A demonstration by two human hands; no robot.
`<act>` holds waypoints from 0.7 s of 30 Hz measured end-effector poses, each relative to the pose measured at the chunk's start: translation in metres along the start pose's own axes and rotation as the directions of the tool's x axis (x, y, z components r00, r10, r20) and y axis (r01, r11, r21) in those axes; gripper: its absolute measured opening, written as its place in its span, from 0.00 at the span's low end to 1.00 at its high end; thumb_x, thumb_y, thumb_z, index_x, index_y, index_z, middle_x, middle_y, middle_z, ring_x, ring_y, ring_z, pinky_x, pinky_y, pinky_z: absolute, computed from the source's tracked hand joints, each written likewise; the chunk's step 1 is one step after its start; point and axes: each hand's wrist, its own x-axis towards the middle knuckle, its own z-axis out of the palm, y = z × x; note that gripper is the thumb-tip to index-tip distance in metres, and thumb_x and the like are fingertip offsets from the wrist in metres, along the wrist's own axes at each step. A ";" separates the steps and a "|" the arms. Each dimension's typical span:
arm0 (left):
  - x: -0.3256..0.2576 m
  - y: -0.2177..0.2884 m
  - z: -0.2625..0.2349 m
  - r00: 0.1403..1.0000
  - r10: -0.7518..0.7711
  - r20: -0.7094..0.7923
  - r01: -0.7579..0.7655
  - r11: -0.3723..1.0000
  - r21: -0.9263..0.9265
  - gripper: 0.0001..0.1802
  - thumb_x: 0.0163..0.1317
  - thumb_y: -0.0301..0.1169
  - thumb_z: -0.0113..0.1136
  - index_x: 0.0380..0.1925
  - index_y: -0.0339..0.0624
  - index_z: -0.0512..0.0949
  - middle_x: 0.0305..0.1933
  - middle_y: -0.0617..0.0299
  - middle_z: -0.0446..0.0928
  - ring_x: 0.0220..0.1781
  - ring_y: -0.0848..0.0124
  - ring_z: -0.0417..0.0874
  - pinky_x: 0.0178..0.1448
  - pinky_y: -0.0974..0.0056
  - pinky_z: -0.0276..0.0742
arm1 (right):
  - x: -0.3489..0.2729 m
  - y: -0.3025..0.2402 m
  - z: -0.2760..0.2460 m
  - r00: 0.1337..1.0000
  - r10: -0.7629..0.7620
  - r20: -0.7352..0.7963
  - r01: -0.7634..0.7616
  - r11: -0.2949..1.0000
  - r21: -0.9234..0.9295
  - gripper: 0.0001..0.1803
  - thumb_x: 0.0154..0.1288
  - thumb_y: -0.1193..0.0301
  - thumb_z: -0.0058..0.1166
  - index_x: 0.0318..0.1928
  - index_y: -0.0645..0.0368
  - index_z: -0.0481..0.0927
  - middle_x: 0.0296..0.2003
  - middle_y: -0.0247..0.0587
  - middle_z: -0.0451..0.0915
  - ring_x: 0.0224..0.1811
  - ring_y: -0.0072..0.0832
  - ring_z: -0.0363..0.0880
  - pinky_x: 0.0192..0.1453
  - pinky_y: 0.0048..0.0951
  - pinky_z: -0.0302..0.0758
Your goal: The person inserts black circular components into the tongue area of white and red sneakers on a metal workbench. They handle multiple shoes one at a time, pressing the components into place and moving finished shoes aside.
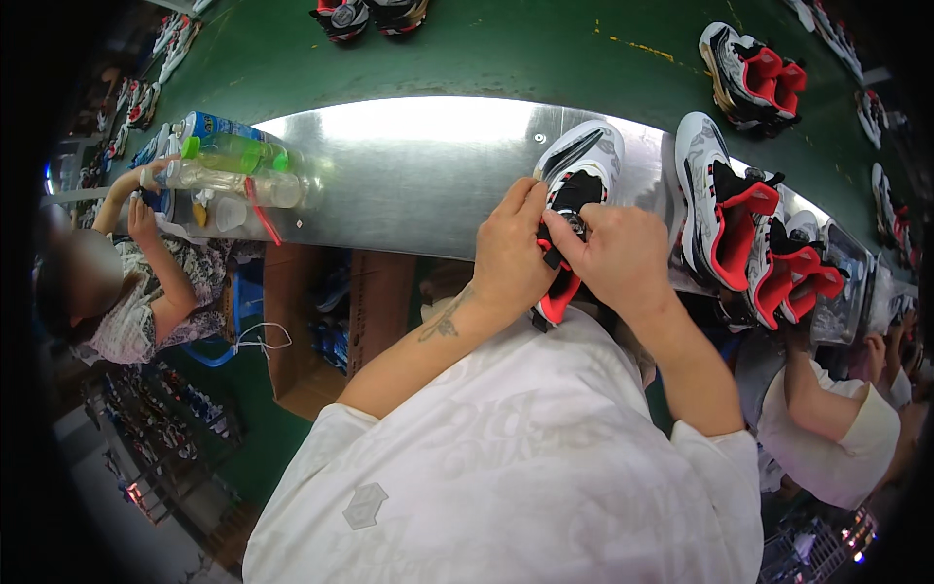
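Observation:
A white, grey and black sneaker with a red lining lies at the metal table edge in front of me, its toe pointing away. My left hand is closed on the left side of its ankle opening, by a black strap or tab. From the right, my right hand grips the tongue and lacing area, thumb pressed near a round dark piece. Both hands cover much of the shoe's middle, so exactly what the fingertips pinch is hidden.
Matching sneakers stand close on the right, and another pair rests on the green surface. Plastic bottles lie at the left of the metal table. A cardboard box is below. Co-workers sit left and right.

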 end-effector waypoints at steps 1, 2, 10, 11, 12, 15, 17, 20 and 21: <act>0.000 -0.001 0.000 1.000 0.006 0.000 -0.006 1.000 0.001 0.36 0.44 0.15 0.75 0.59 0.33 0.80 0.58 0.47 0.82 0.49 0.41 0.87 0.48 0.50 0.86 | -0.002 -0.003 -0.001 1.000 0.025 0.019 -0.025 1.000 -0.015 0.28 0.71 0.49 0.66 0.23 0.58 0.82 0.18 0.50 0.81 0.23 0.48 0.85 0.30 0.48 0.79; 0.000 -0.002 0.000 1.000 0.011 -0.001 -0.011 1.000 0.002 0.36 0.44 0.16 0.75 0.59 0.33 0.80 0.58 0.47 0.82 0.49 0.42 0.87 0.48 0.50 0.86 | -0.003 -0.005 -0.001 0.998 0.050 0.037 -0.049 0.998 -0.031 0.26 0.71 0.50 0.67 0.25 0.59 0.82 0.20 0.50 0.83 0.26 0.47 0.86 0.32 0.48 0.80; -0.001 -0.002 -0.002 1.000 0.010 0.016 -0.011 1.000 0.024 0.40 0.40 0.15 0.76 0.62 0.32 0.80 0.59 0.47 0.82 0.47 0.46 0.89 0.46 0.52 0.88 | 0.016 0.027 -0.011 0.933 -0.360 -0.018 0.360 0.927 0.107 0.19 0.67 0.55 0.69 0.35 0.60 0.82 0.32 0.49 0.84 0.39 0.47 0.84 0.44 0.49 0.81; -0.001 -0.003 -0.001 1.000 0.012 0.016 -0.012 1.000 0.017 0.41 0.40 0.15 0.76 0.62 0.33 0.80 0.59 0.47 0.82 0.47 0.46 0.89 0.46 0.52 0.88 | 0.020 0.029 -0.011 0.917 -0.398 0.001 0.395 0.911 0.114 0.20 0.68 0.55 0.69 0.33 0.59 0.82 0.30 0.49 0.84 0.37 0.47 0.85 0.42 0.49 0.81; 0.000 -0.004 -0.002 1.000 0.016 0.020 -0.017 1.000 0.010 0.41 0.40 0.15 0.76 0.62 0.33 0.80 0.59 0.47 0.82 0.47 0.46 0.89 0.46 0.51 0.88 | 0.019 0.027 -0.009 0.939 -0.343 0.010 0.341 0.936 0.087 0.21 0.68 0.53 0.69 0.31 0.59 0.82 0.28 0.49 0.84 0.34 0.48 0.85 0.40 0.49 0.80; 0.001 0.001 -0.004 0.998 -0.004 0.062 0.005 1.000 -0.024 0.34 0.46 0.20 0.76 0.57 0.31 0.78 0.59 0.44 0.80 0.49 0.39 0.87 0.49 0.45 0.86 | 0.010 0.016 -0.001 0.991 -0.128 0.029 0.125 0.990 0.070 0.26 0.68 0.50 0.68 0.24 0.58 0.81 0.22 0.48 0.82 0.28 0.48 0.84 0.33 0.49 0.79; 0.001 0.001 -0.003 0.999 0.006 0.049 -0.006 1.000 -0.015 0.33 0.47 0.20 0.76 0.57 0.31 0.78 0.59 0.44 0.80 0.49 0.38 0.87 0.49 0.45 0.86 | 0.005 0.007 0.003 0.995 0.080 0.052 -0.087 0.986 0.143 0.29 0.67 0.47 0.69 0.20 0.57 0.79 0.19 0.48 0.81 0.24 0.48 0.83 0.30 0.49 0.77; 0.001 -0.001 -0.002 0.999 0.013 0.033 -0.013 1.000 -0.006 0.36 0.44 0.17 0.75 0.59 0.33 0.80 0.57 0.46 0.82 0.48 0.42 0.88 0.47 0.49 0.87 | 0.001 0.003 0.004 0.991 0.123 0.051 -0.129 0.984 0.122 0.29 0.66 0.47 0.71 0.22 0.58 0.79 0.19 0.49 0.80 0.25 0.48 0.83 0.30 0.49 0.77; 0.001 -0.003 -0.002 1.000 0.013 0.028 -0.013 1.000 -0.003 0.38 0.43 0.15 0.74 0.61 0.34 0.81 0.56 0.47 0.83 0.48 0.44 0.89 0.46 0.52 0.87 | -0.001 0.001 0.000 0.992 0.098 0.077 -0.109 0.984 0.141 0.27 0.64 0.48 0.72 0.26 0.59 0.80 0.21 0.49 0.80 0.27 0.48 0.84 0.32 0.49 0.77</act>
